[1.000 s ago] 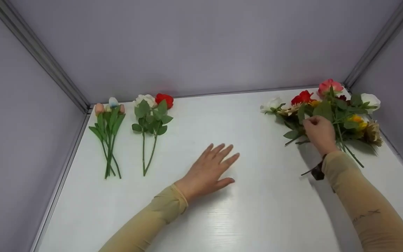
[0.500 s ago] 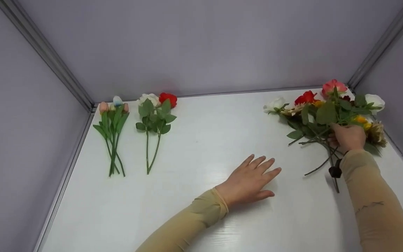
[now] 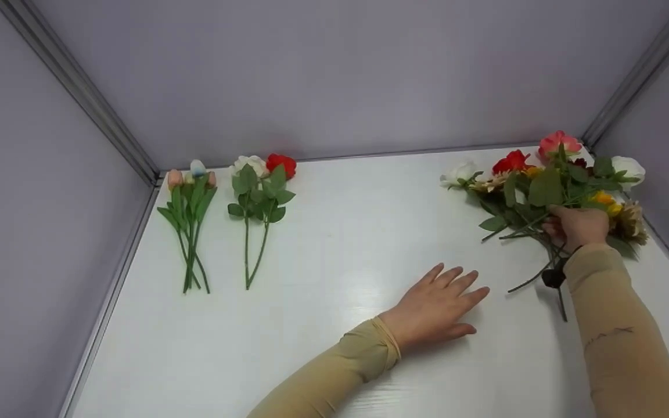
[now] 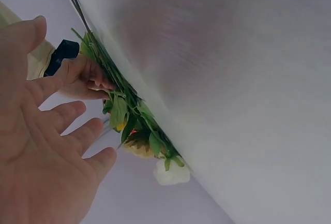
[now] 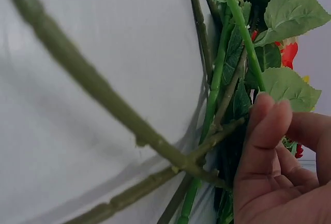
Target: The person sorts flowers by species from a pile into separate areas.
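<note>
Head view: a mixed bunch [image 3: 549,188] lies at the far right of the counter [image 3: 340,244], blooms toward the back wall, stems trailing toward the person; long axis runs roughly front-to-back, fanned. Stems are gripped by the right hand [image 3: 578,226], fingers curled round them. The left hand [image 3: 436,307] is laid flat, fingers relaxed, nothing held, just left of the stem ends. Two sorted bunches [image 3: 218,203] lie well apart at far left.

Left wrist view: the bunch [image 4: 134,120] is seen under the right hand [image 4: 83,79].

Right wrist view: several crossed stems [image 5: 217,94] are caught by the fingers [image 5: 264,151]. Prob. best if one stem is singled out low down and drawn along its axis, so leaves aren't snagged.
</note>
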